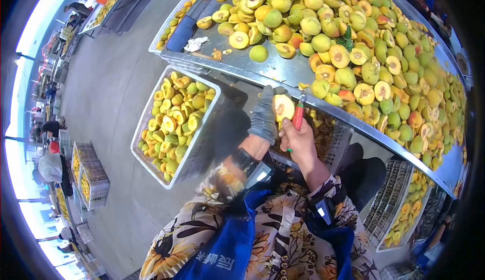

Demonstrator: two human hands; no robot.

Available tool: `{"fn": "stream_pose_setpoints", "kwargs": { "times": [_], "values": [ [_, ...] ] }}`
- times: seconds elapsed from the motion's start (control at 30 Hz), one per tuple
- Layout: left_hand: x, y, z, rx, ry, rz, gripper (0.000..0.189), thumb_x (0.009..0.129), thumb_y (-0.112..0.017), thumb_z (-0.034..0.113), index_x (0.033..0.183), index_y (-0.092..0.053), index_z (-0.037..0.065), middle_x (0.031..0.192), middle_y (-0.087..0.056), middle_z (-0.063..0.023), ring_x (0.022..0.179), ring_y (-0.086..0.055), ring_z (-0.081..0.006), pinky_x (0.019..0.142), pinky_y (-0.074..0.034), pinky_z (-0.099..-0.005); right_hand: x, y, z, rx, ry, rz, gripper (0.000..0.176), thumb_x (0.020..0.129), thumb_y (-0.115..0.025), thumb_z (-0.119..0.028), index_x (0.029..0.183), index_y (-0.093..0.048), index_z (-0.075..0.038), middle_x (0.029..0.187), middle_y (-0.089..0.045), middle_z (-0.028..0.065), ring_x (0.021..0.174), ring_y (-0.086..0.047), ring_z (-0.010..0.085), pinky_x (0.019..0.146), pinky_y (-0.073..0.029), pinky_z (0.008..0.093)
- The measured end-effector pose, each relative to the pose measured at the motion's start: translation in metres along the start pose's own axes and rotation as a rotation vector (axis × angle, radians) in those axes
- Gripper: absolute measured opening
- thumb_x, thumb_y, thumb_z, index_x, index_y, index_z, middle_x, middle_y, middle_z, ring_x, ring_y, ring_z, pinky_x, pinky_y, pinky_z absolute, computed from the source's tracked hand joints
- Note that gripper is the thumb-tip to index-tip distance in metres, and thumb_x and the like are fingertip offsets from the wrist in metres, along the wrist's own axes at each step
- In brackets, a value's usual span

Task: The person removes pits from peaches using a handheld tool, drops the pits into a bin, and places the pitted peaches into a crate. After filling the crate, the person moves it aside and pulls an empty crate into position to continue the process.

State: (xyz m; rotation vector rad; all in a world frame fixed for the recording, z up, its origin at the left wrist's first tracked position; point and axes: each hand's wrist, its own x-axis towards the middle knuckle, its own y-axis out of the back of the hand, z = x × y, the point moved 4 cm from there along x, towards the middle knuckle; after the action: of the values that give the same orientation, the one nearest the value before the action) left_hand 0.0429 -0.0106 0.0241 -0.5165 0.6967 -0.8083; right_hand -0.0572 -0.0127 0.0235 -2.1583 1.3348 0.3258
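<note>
My left hand (262,118), in a grey knit glove, holds a halved yellow peach (284,107) with its cut face up and the pit area showing. My bare right hand (302,142) is closed round the red handle of a small metal-tipped pitting tool (298,114), with a bit of green at its lower end. The tool's tip points up, just right of the peach half, and the right thumb is close to the fruit. Both hands are in front of the metal table's edge (242,74). Peaches (323,42), many cut in half, are heaped on that table.
A white crate (177,174) of peach halves stands on the floor at left. Below my hands is a crate (339,151) with brown pits. More crates (391,199) stand at lower right. People and fruit tables line the far left.
</note>
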Motion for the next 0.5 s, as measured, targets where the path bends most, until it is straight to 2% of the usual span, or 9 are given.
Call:
{"fn": "stream_pose_setpoints", "kwargs": {
  "times": [0.03, 0.07, 0.13, 0.23, 0.27, 0.33, 0.43, 0.47, 0.5],
  "values": [
    [0.003, 0.006, 0.000, -0.062, 0.083, 0.068, 0.038, 0.087, -0.048, 0.040, 0.092, -0.057, 0.003, 0.076, -0.057, -0.0062, 0.066, -0.055, -0.0148, 0.061, -0.048, -0.0258, -0.001, 0.002, 0.000, -0.221, 0.059, 0.041, 0.014, 0.085, -0.053, -0.015, 0.094, -0.047, -0.007, 0.066, -0.051, 0.0044, 0.043, -0.044, 0.0099, 0.042, -0.038, 0.0267],
    [0.005, 0.011, 0.002, 0.033, 0.072, 0.134, 0.042, 0.087, -0.044, 0.043, 0.087, -0.056, 0.003, 0.074, -0.057, -0.0069, 0.063, -0.055, -0.0158, 0.057, -0.048, -0.0264, -0.003, 0.006, 0.002, -0.412, 0.190, 0.072, 0.017, 0.084, -0.055, -0.016, 0.094, -0.048, -0.006, 0.067, -0.053, 0.0063, 0.047, -0.048, 0.0135, 0.045, -0.040, 0.0281],
    [-0.001, 0.005, 0.010, 0.018, 0.041, 0.161, 0.041, 0.088, -0.043, 0.042, 0.088, -0.057, 0.002, 0.074, -0.057, -0.0073, 0.063, -0.055, -0.0156, 0.058, -0.047, -0.0262, -0.012, 0.008, 0.000, -0.799, 0.442, 0.139, 0.023, 0.081, -0.059, -0.019, 0.095, -0.049, -0.004, 0.069, -0.056, 0.0101, 0.054, -0.055, 0.0207, 0.052, -0.045, 0.0308],
    [-0.001, 0.003, 0.010, 0.041, -0.026, 0.141, 0.042, 0.089, -0.042, 0.040, 0.090, -0.057, 0.001, 0.078, -0.058, -0.0074, 0.067, -0.055, -0.0152, 0.061, -0.047, -0.0256, -0.030, 0.004, -0.014, -0.898, 0.306, 0.095, 0.030, 0.076, -0.064, -0.022, 0.095, -0.051, -0.003, 0.073, -0.059, 0.0169, 0.067, -0.059, 0.0314, 0.062, -0.046, 0.0345],
    [-0.003, 0.001, 0.010, 0.044, -0.050, 0.131, 0.042, 0.089, -0.042, 0.040, 0.091, -0.058, 0.001, 0.080, -0.058, -0.0075, 0.068, -0.055, -0.0150, 0.062, -0.047, -0.0255, -0.030, 0.006, -0.012, -0.890, 0.303, 0.082, 0.032, 0.075, -0.064, -0.022, 0.098, -0.049, -0.005, 0.074, -0.057, 0.0215, 0.071, -0.057, 0.0391, 0.063, -0.045, 0.0390],
    [-0.009, -0.006, 0.014, 0.113, -0.083, 0.096, 0.042, 0.088, -0.043, 0.041, 0.095, -0.058, 0.001, 0.087, -0.059, -0.0074, 0.073, -0.055, -0.0137, 0.066, -0.046, -0.0242, -0.027, 0.011, -0.002, -0.800, 0.251, 0.084, 0.032, 0.076, -0.063, -0.021, 0.098, -0.048, -0.004, 0.075, -0.057, 0.0218, 0.073, -0.056, 0.0401, 0.063, -0.045, 0.0398],
    [-0.009, -0.005, 0.007, 0.161, -0.078, 0.019, 0.045, 0.088, -0.043, 0.043, 0.099, -0.057, 0.001, 0.087, -0.058, -0.0064, 0.072, -0.053, -0.0117, 0.065, -0.045, -0.0218, -0.030, 0.012, -0.001, -0.877, 0.245, 0.093, 0.030, 0.077, -0.061, -0.020, 0.097, -0.046, -0.003, 0.074, -0.057, 0.0225, 0.074, -0.055, 0.0418, 0.063, -0.044, 0.0412],
    [-0.011, -0.007, 0.008, 0.232, -0.133, -0.005, 0.046, 0.088, -0.043, 0.044, 0.099, -0.057, 0.001, 0.086, -0.058, -0.0059, 0.072, -0.053, -0.0110, 0.065, -0.044, -0.0216, -0.031, 0.011, -0.003, -0.937, 0.256, 0.096, 0.030, 0.077, -0.060, -0.019, 0.096, -0.046, -0.003, 0.074, -0.057, 0.0228, 0.074, -0.055, 0.0423, 0.063, -0.044, 0.0417],
    [-0.017, -0.011, 0.011, 0.303, -0.187, -0.029, 0.047, 0.088, -0.042, 0.044, 0.099, -0.057, 0.001, 0.086, -0.058, -0.0054, 0.073, -0.052, -0.0103, 0.064, -0.044, -0.0213, -0.033, 0.010, -0.005, -0.872, 0.226, 0.086, 0.029, 0.077, -0.060, -0.019, 0.096, -0.046, -0.002, 0.073, -0.056, 0.0228, 0.074, -0.055, 0.0422, 0.063, -0.044, 0.0416]
  ]
}}
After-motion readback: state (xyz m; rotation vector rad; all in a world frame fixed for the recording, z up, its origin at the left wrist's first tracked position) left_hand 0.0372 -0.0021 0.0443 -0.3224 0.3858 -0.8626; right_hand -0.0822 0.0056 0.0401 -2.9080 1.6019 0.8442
